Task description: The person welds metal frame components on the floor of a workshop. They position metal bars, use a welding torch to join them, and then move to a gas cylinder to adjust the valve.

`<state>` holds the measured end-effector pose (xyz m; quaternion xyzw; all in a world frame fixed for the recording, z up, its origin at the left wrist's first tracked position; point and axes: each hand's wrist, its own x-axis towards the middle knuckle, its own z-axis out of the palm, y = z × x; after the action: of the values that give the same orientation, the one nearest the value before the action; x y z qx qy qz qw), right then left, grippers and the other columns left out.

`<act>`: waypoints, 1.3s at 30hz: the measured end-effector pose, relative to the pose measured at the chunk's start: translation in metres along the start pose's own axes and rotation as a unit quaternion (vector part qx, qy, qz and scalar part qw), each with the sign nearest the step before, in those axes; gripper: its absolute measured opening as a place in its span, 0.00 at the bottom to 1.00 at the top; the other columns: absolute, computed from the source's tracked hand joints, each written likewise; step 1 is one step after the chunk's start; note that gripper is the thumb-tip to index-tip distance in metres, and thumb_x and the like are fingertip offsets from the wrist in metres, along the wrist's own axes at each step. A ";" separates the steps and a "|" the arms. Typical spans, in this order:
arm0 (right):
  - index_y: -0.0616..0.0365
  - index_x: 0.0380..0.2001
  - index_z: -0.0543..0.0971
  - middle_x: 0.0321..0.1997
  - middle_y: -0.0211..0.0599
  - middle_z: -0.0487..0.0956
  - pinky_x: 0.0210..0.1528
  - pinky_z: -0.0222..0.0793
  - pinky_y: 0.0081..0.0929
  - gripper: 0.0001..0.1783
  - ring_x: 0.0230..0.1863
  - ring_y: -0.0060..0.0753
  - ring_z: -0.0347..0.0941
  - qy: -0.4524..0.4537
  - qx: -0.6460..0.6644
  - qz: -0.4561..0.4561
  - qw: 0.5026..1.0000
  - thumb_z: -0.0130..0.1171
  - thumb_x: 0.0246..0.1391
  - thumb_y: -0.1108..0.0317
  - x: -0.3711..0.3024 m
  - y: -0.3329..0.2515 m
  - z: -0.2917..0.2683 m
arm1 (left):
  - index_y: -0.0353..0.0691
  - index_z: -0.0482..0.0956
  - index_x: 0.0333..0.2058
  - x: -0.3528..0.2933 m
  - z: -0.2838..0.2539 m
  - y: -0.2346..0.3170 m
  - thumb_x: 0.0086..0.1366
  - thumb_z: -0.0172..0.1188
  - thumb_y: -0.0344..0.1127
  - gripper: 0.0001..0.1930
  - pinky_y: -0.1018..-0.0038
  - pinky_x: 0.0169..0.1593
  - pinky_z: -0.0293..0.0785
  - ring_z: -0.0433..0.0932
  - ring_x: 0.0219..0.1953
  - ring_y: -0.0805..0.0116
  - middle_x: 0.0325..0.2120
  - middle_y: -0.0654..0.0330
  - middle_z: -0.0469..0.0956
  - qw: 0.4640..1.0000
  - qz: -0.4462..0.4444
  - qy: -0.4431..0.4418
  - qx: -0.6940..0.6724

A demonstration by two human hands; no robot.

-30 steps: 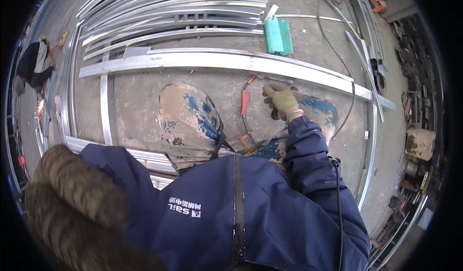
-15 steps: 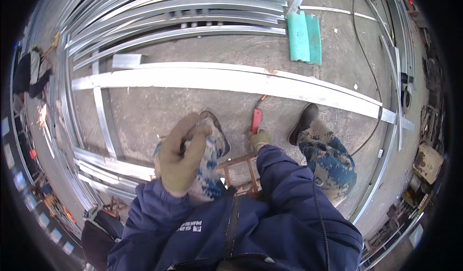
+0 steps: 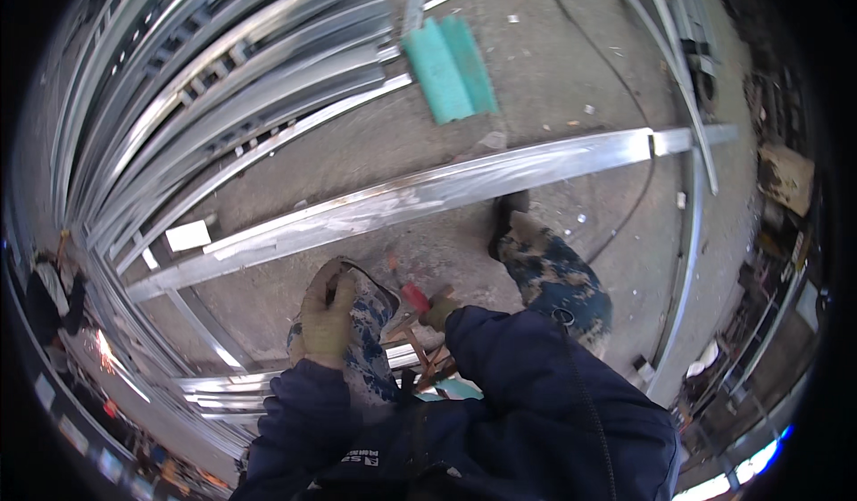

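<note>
Here, right hand (image 3: 437, 311) grips tool (image 3: 415, 298); box (image 3: 786, 178) contents unclear.

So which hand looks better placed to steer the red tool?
Probably the right hand: it appears to grip one end of the red tool. The left hand is over the left leg, apart from the tool.

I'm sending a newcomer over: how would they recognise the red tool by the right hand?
Start from the long silver beam lying across the grey floor. Below it in the picture, between the camouflage trouser legs, find the gloved right hand; the red tool shows at its fingers. Its bright red sets it apart from the grey floor and patterned trousers.
</note>
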<state>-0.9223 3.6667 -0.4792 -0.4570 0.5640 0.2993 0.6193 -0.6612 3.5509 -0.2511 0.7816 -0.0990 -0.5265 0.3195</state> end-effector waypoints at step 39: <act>0.61 0.50 0.75 0.26 0.30 0.76 0.24 0.67 0.25 0.22 0.23 0.23 0.72 0.204 0.517 -0.234 0.798 0.68 0.59 0.60 -0.397 -0.180 -0.620 | 0.34 0.84 0.29 0.010 0.139 0.320 0.59 0.62 0.33 0.08 0.71 0.33 0.73 0.79 0.28 0.68 0.23 0.58 0.81 0.979 0.012 -0.076 0.191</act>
<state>-1.0991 3.0916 -0.0189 -0.2376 0.6243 -0.2906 0.6851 -0.7217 3.2425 -0.0989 0.7845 -0.2310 -0.5520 0.1625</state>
